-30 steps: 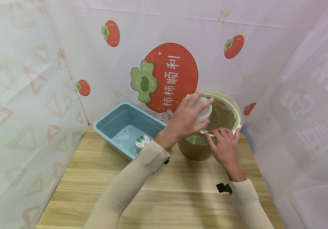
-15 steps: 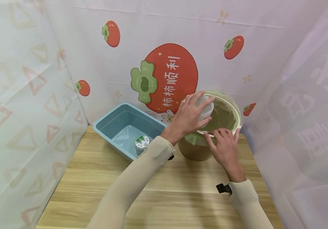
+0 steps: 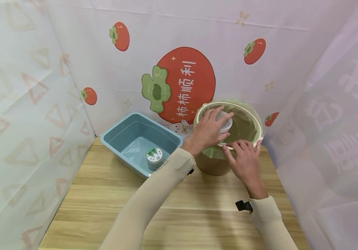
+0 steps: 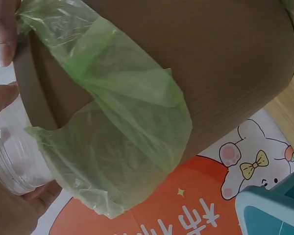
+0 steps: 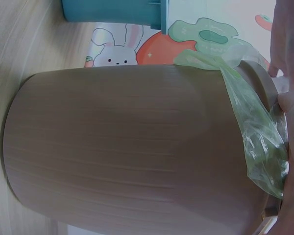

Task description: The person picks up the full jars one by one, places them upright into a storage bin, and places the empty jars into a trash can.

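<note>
In the head view, my left hand (image 3: 208, 130) grips a clear plastic jar (image 3: 226, 125) by its sides, tilted at the mouth of a brown trash bin (image 3: 211, 165). The left wrist view shows the jar (image 4: 19, 152) beside the bin's rim, its far part hidden by the hand. My right hand (image 3: 246, 158) holds the near rim, fingers bent over it. A light green bag (image 3: 243, 119) lines the bin and folds down outside it; its folded edge (image 5: 257, 142) hangs over the brown wall in the right wrist view.
Left of the bin, a blue basin (image 3: 113, 146) stands on the wooden table (image 3: 104, 208). A small round tub (image 3: 155, 158) with a green and white printed lid sits inside it. A white curtain (image 3: 179, 31) with persimmon prints stands close behind.
My left hand and the jar have moved slightly lower into the bin's mouth, exposing more of the back-left rim. My right hand stays on the near rim.
</note>
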`<state>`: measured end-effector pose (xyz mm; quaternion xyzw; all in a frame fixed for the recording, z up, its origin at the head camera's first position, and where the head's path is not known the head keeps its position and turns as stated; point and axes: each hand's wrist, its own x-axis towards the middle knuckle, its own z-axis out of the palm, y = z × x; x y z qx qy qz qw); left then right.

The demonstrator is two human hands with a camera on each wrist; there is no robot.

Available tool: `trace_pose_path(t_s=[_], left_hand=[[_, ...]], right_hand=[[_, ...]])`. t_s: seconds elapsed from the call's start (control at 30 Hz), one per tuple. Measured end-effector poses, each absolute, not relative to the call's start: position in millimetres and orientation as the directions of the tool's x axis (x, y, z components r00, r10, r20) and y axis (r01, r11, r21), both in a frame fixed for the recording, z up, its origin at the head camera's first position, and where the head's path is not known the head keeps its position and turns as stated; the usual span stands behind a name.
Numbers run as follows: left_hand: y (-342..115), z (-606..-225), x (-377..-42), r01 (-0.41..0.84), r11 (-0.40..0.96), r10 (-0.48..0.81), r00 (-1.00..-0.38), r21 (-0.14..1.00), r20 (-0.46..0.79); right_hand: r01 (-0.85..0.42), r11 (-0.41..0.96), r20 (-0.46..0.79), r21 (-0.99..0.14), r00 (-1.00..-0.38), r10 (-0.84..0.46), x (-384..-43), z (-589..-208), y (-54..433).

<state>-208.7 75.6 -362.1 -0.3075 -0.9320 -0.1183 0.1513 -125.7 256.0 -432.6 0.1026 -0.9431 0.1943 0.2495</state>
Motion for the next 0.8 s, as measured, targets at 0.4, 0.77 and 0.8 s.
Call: trace_pose_path(t_s=[0.4, 0.77, 0.8], left_hand=[[70, -369, -207, 0.602, 0.791, 0.537, -0.770, 0.112, 0.345], [64, -377, -203, 0.591, 0.799, 0.533, -0.784, 0.116, 0.319], [63, -378, -203, 0.590, 0.799, 0.532, -0.784, 0.116, 0.319]], right_hand=[[-0.297, 0.905, 0.533, -0.305, -0.841, -0.096, -126, -436, 256], [-0.292, 0.908, 0.533, -0.300, -0.841, -0.095, -126, -433, 256], [-0.291, 0.908, 0.532, -0.300, -0.842, -0.094, -126, -433, 256]])
